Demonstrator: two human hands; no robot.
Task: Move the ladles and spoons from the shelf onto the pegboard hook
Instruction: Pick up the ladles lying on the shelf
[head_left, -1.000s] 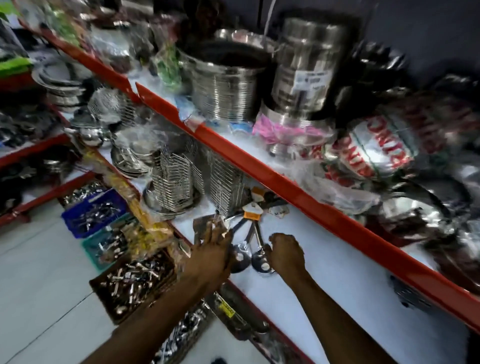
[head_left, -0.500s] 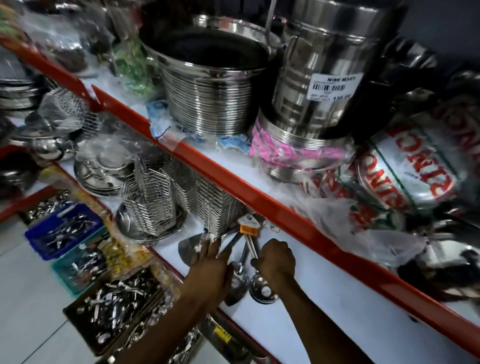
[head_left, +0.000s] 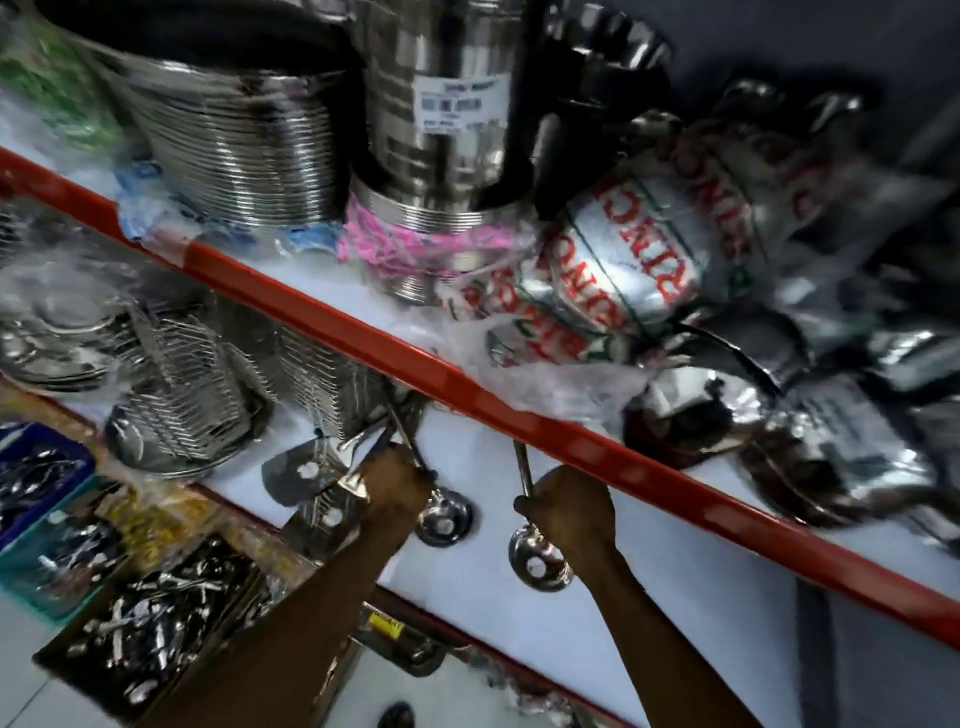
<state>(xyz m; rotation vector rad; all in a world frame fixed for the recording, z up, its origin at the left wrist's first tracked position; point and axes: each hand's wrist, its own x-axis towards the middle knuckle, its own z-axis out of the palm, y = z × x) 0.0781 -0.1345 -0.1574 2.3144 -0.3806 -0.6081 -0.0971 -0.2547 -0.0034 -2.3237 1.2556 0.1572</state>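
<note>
On the white lower shelf (head_left: 519, 613) my left hand (head_left: 395, 486) is closed around a bunch of steel utensils: two flat spatulas (head_left: 298, 475) stick out to its left and a ladle bowl (head_left: 442, 519) shows to its right. My right hand (head_left: 569, 512) grips the handle of a single steel ladle (head_left: 537, 564), whose round bowl hangs below the fist. The handles run up under the red edge of the upper shelf (head_left: 467, 384). No pegboard hook is in view.
Wire cutlery holders (head_left: 187, 400) and stacked steel plates (head_left: 57, 343) stand left of my hands. Big steel pots (head_left: 239, 140) and bagged cookware (head_left: 639, 244) fill the upper shelf. Bins of loose cutlery (head_left: 150, 623) sit below on the floor.
Both hands have closed on the utensils and separated them: the right hand has pulled one ladle to the right, the left hand holds the rest. The camera moved closer.
</note>
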